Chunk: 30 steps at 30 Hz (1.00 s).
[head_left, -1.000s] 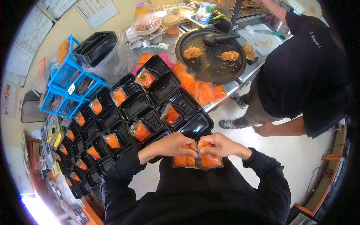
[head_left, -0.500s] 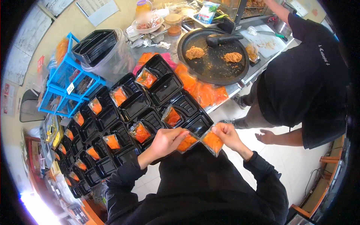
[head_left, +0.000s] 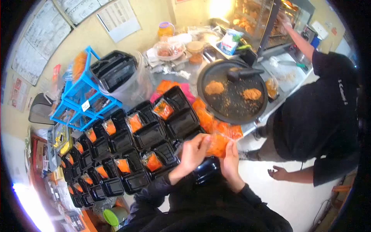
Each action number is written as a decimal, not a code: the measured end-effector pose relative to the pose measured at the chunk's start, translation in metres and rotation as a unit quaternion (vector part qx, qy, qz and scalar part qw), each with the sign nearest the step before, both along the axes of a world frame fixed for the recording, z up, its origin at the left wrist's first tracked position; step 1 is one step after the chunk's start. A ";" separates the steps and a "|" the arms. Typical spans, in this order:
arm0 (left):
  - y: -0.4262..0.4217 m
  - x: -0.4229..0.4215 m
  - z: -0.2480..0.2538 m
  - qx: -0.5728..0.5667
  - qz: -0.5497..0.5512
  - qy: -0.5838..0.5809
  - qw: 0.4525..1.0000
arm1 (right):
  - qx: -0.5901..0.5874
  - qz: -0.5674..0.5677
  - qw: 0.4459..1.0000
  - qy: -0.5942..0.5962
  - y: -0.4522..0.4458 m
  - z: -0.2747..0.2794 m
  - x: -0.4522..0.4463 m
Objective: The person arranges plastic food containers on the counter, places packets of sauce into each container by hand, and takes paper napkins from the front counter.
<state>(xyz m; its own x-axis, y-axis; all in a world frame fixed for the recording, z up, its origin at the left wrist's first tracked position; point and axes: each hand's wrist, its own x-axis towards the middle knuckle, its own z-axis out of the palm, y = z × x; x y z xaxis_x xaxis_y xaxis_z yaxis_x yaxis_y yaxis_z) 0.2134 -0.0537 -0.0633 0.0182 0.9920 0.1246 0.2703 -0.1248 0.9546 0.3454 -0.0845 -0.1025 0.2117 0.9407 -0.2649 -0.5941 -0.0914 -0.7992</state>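
Between my hands is a clear packet of orange-red sauce (head_left: 217,145). My right hand (head_left: 231,161) grips its right side, thumb across the front. The fingers of my left hand (head_left: 194,153) are pinched at its left edge. Whether a second packet lies behind it I cannot make out. Just below and left of my hands are rows of black compartment trays (head_left: 148,133), several with a similar packet in a small compartment. One such packet (head_left: 154,162) sits in the tray nearest my left hand. Beyond my fingers, more orange packets (head_left: 228,130) lie along the counter edge.
A round black pan (head_left: 232,104) holds two fried pieces and a dark pestle-like tool. Blue baskets (head_left: 85,104) and a clear tub (head_left: 135,87) with black trays stand at left. At right, a person in black (head_left: 320,116) reaches a gloved hand (head_left: 284,19) into a display cabinet.
My hands have come closer together; two separate packets were visible before, and one shows between them now. The view has tilted upward, revealing more of the wall and cabinet.
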 end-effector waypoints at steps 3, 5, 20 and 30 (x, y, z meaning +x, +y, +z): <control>0.036 0.009 0.013 -0.044 -0.057 0.008 0.997 | -0.019 0.018 0.993 0.118 0.021 0.027 -0.005; 0.064 0.002 0.023 -0.049 -0.107 0.039 0.992 | -0.027 0.056 0.990 0.124 0.037 0.037 0.006; 0.382 -0.179 -0.116 -0.142 -0.268 0.569 0.764 | 0.037 -0.048 0.956 -0.287 0.076 -0.009 0.060; 0.363 -0.186 -0.067 0.033 -0.191 0.585 0.788 | 0.002 -0.020 0.982 -0.190 0.060 -0.018 0.083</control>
<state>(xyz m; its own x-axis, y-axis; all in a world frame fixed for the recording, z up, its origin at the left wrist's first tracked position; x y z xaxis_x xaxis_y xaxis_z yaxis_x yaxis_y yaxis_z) 0.0271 0.3097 -0.1305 0.4537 0.8787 -0.1485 0.8912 -0.4485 0.0687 0.4280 -0.0247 -0.1204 0.3315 0.9304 -0.1562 -0.2571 -0.0702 -0.9638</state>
